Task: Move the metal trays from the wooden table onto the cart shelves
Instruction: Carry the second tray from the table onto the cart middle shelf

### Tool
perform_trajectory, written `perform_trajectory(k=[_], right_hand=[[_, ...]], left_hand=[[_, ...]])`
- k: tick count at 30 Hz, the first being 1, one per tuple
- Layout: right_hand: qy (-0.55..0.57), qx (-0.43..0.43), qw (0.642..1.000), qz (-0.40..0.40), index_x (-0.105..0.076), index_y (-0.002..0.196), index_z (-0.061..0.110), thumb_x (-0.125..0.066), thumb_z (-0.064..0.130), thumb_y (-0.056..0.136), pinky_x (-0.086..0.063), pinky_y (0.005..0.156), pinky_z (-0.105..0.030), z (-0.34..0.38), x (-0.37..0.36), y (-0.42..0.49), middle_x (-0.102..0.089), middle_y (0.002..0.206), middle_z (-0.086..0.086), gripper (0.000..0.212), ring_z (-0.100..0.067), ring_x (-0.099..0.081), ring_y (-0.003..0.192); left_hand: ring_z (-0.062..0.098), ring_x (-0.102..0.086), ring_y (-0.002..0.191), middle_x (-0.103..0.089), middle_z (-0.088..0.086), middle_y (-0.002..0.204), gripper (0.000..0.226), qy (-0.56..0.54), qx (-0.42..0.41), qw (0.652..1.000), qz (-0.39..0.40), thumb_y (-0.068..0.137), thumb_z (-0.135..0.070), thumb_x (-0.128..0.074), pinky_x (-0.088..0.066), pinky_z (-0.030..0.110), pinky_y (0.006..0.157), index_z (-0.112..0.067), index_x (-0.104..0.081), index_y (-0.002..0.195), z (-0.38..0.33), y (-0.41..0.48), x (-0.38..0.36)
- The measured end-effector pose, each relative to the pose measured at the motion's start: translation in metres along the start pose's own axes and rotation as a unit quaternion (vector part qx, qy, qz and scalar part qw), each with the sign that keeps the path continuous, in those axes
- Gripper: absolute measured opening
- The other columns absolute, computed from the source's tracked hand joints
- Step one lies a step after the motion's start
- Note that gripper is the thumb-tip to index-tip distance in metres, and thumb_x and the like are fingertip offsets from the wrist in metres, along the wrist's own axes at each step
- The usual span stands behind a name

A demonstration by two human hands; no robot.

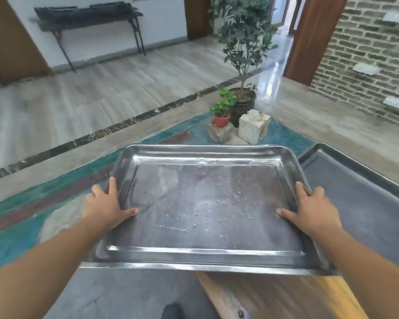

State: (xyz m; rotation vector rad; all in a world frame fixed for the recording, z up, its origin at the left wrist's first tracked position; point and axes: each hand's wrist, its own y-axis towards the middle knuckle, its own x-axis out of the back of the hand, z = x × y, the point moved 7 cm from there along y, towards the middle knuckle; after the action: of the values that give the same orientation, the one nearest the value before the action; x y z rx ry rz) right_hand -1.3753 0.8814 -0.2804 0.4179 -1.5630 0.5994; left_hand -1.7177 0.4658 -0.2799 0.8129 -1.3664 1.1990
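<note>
Nearest, a wooden table (286, 298) fills the lower right, its grain blurred, and beside it on the lower left lies a flat grey surface (115, 295) that cannot be told apart as slab or floor. Over the table's far end a steel tray (161, 180) is held level and carries nothing but scattered droplets. The left hand (106, 203) grips its left rim and the right hand (309, 208) its right rim, each with the thumb laid inside the tray and the fingers curled round the outer edge. Whether the tray touches the wood cannot be told. Just right of it, partly under its corner, sits a second tray (359, 203), dull grey with a raised rim; what it rests on is hidden. Beyond the tray spreads a teal and red-brown rug (32, 226), and past that a pale stone floor (78, 93) crossed by a dark marble strip (124, 125). At the rug's far edge, straight ahead, stand a small plant in a red pot (222, 119) set on a rock (219, 133), a pale carved block (253, 125) just right of it, and behind both a tall leafy plant (244, 38) in a dark pot (242, 107). On the right rises a brick wall (366, 54) with pale stones fixed to it, and left of it a brown door (309, 38) stands by a bright opening. Against the far white wall, well to the left, stands a dark console (88, 17) on thin legs
</note>
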Motion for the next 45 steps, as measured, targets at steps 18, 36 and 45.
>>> perform_trajectory(k=[18,36,45], right_hand=[[-0.066,0.304,0.948,-0.063,-0.019,0.151,0.025,-0.049,0.087,0.069,-0.051,0.072,-0.04,0.444,0.065,-0.003,-0.039,0.114,-0.014,0.108,-0.034,-0.059,0.096],[-0.118,0.607,0.781,-0.084,-0.006,0.153,0.025,-0.044,0.088,0.071,-0.046,0.065,-0.037,0.821,0.032,-0.217,-0.041,0.124,-0.017,0.11,-0.034,-0.06,0.098],[-0.125,0.746,0.651,-0.068,-0.015,0.151,0.025,-0.047,0.086,0.072,-0.051,0.075,-0.039,0.97,-0.014,-0.353,-0.043,0.118,-0.016,0.105,-0.033,-0.058,0.102]], left_hand=[[0.035,-0.045,0.112,-0.031,0.016,0.127,0.132,-0.101,0.296,0.95,-0.008,0.06,-0.092,-0.055,-0.048,0.044,0.089,-0.025,0.006,0.157,0.379,-0.064,-0.027],[0.036,-0.045,0.114,-0.028,0.016,0.134,0.13,-0.146,0.585,0.797,0.017,0.063,-0.092,-0.05,-0.05,0.045,0.088,-0.02,0.005,0.157,0.596,-0.312,-0.118],[0.033,-0.045,0.112,-0.028,0.015,0.135,0.125,-0.153,0.721,0.673,0.069,0.068,-0.09,-0.049,-0.049,0.041,0.083,-0.02,0.004,0.157,0.607,-0.419,-0.146]])
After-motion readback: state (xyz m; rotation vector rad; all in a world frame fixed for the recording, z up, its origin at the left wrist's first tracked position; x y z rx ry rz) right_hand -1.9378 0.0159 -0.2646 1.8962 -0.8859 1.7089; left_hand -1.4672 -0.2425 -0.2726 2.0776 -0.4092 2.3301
